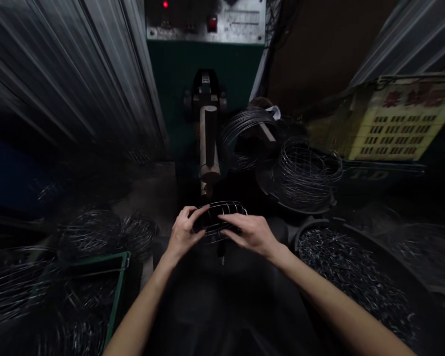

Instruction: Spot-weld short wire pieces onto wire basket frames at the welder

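Note:
A round wire frame (226, 203) with short cross wires is held between my two hands, just below the arm of a machine. My left hand (185, 232) grips its left side, thumb below and fingers above. My right hand (250, 231) holds its right side, with the fingers reaching over the wires and the thumb underneath. The metal machine arm (209, 143) points down toward the wire frame from a green machine body (170, 69). Dark cloth lies beneath my hands.
Right of the machine are a wire coil (248, 123), a basin of wire rings (307, 168), a yellow crate (400, 123) and a large tub of short metal pieces (348, 267). On the left, a green-rimmed crate (120, 291) stands near wire bundles (92, 230).

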The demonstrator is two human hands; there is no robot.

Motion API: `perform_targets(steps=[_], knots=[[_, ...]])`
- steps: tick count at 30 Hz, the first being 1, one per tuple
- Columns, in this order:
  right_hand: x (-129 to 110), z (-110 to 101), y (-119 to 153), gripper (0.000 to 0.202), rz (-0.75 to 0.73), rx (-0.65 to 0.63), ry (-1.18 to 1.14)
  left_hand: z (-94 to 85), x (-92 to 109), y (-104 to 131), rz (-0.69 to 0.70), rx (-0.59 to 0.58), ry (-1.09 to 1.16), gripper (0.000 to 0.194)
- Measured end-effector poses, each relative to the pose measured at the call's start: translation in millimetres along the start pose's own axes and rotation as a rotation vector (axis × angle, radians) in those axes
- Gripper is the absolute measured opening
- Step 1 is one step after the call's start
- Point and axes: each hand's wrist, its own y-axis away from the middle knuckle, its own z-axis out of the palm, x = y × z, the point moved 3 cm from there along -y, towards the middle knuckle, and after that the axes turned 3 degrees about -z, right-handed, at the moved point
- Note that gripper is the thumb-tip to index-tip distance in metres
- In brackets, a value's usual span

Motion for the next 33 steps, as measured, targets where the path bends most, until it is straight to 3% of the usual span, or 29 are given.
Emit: perform_targets(steps=[4, 13, 24, 33], knots=[[3.4, 22.5, -11.2, 0.030, -0.317, -0.038, 0.481, -4.7, -2.5, 1.6, -0.019, -0.004, 0.023, 0.065], [12.3, 28.8, -10.8, 0.023, -0.520, 0.132, 0.514, 3.6, -13.4, 1.0, -0.016, 0.008, 0.093, 0.065], [7.7, 26.0, -10.7, 0.023, -0.598, 0.204, 0.602, 8.7, -23.8, 0.9, 0.025, 0.053, 0.070, 0.063], [3.8, 29.4, -13.5, 0.024, -0.576, 0.249, 0.670, 10.2, -29.2, -1.7, 0.053, 0.090, 0.011, 0.063]])
